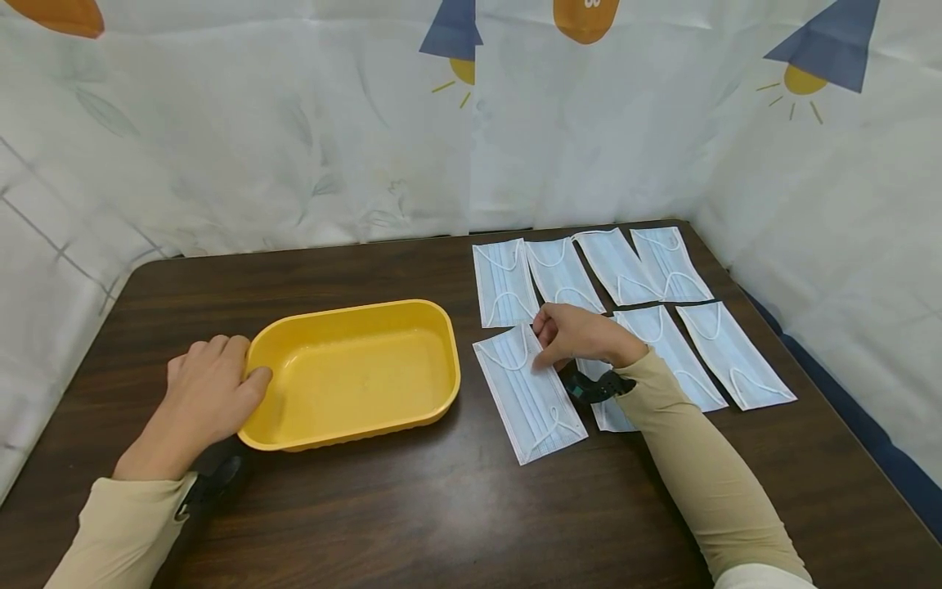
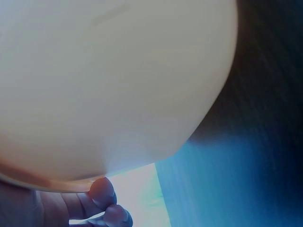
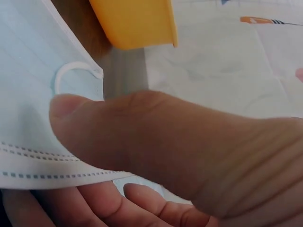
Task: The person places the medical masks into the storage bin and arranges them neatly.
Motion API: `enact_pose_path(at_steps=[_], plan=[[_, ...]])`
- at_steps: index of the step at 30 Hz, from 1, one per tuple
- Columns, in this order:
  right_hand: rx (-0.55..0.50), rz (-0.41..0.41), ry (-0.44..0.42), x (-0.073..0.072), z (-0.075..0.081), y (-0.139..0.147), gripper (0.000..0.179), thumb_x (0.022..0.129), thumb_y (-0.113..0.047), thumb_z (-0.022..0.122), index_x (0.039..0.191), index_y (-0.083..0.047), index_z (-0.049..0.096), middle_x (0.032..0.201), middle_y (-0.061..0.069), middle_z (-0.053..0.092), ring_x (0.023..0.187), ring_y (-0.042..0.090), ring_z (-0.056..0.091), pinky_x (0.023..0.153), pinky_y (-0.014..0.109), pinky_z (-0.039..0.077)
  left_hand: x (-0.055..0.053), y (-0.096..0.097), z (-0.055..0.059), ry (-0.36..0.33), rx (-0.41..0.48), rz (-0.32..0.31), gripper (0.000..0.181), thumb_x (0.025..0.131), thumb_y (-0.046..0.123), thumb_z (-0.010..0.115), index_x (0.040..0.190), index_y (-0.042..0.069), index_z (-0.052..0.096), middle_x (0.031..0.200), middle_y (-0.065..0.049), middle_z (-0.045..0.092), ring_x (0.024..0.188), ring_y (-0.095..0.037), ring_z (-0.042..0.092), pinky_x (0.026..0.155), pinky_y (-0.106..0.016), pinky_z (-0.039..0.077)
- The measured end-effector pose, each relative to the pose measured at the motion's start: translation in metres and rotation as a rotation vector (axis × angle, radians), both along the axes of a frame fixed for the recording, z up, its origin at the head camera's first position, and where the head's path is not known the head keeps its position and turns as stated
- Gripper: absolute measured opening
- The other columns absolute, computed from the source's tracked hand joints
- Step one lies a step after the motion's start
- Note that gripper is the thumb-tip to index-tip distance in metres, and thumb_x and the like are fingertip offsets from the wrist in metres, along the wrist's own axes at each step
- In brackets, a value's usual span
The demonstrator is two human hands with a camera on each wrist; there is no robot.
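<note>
Right hand pinches mask—another mask partly hidden.

The place looks like a screened-off table corner, though whether it belongs to a home, an office or a lab cannot be told. A dark wood-grain table stands against creased white sheeting that rises like walls at its back and sides. The sheeting carries decorative prints: blue lampshade-like shapes over yellow half-discs with rays, and orange shapes along the top.
</note>
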State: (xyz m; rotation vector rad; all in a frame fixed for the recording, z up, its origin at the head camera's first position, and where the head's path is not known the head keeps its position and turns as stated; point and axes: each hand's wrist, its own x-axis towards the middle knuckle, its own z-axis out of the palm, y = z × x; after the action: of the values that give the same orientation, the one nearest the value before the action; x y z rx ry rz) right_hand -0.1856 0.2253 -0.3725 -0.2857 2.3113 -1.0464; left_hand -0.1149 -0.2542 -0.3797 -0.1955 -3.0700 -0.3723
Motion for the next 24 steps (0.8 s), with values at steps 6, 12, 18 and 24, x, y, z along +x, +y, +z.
enact_pose_path(at_steps=[6, 12, 18, 24], plan=[[-0.037, -0.007, -0.07, 0.0005, -0.0008, -0.0006, 0.063, 0.077, 0.0, 0.084, 0.124, 0.003, 0.043, 0.093, 0.007, 0.055, 0.077, 0.018, 0.061, 0.071, 0.032, 0.06, -0.0008, 0.0005, 0.0003, -0.007, -0.009, 0.002, 0.044, 0.096, 0.024, 0.048, 0.115, -0.014, 0.057, 0.097, -0.027, 0.058, 0.086, -0.042, 0.048, 0.075, -0.057, 0.035], [-0.029, 0.018, -0.079, 0.0014, -0.0008, -0.0022, 0.059, 0.077, -0.001, 0.084, 0.122, 0.002, 0.046, 0.095, 0.007, 0.053, 0.079, 0.018, 0.061, 0.073, 0.032, 0.059, -0.0006, 0.0008, 0.0009, -0.006, -0.009, 0.0, 0.043, 0.095, 0.024, 0.048, 0.114, -0.014, 0.057, 0.095, -0.026, 0.058, 0.085, -0.042, 0.048, 0.074, -0.057, 0.035], [0.01, 0.073, -0.015, 0.0006, -0.0014, -0.0019, 0.039, 0.077, -0.005, 0.083, 0.107, 0.001, 0.058, 0.088, 0.003, 0.055, 0.078, 0.015, 0.06, 0.072, 0.028, 0.055, 0.0, 0.0007, 0.0011, -0.012, -0.002, 0.001, 0.043, 0.095, 0.024, 0.048, 0.115, -0.014, 0.056, 0.097, -0.027, 0.057, 0.086, -0.043, 0.047, 0.076, -0.059, 0.034], [-0.014, 0.068, -0.03, 0.0007, -0.0007, -0.0014, 0.031, 0.083, -0.006, 0.078, 0.105, -0.001, 0.057, 0.084, 0.002, 0.054, 0.074, 0.016, 0.06, 0.067, 0.033, 0.06, -0.0002, 0.0001, 0.0008, -0.021, 0.002, 0.004, 0.044, 0.096, 0.024, 0.048, 0.116, -0.015, 0.056, 0.101, -0.029, 0.057, 0.089, -0.045, 0.047, 0.078, -0.061, 0.034]])
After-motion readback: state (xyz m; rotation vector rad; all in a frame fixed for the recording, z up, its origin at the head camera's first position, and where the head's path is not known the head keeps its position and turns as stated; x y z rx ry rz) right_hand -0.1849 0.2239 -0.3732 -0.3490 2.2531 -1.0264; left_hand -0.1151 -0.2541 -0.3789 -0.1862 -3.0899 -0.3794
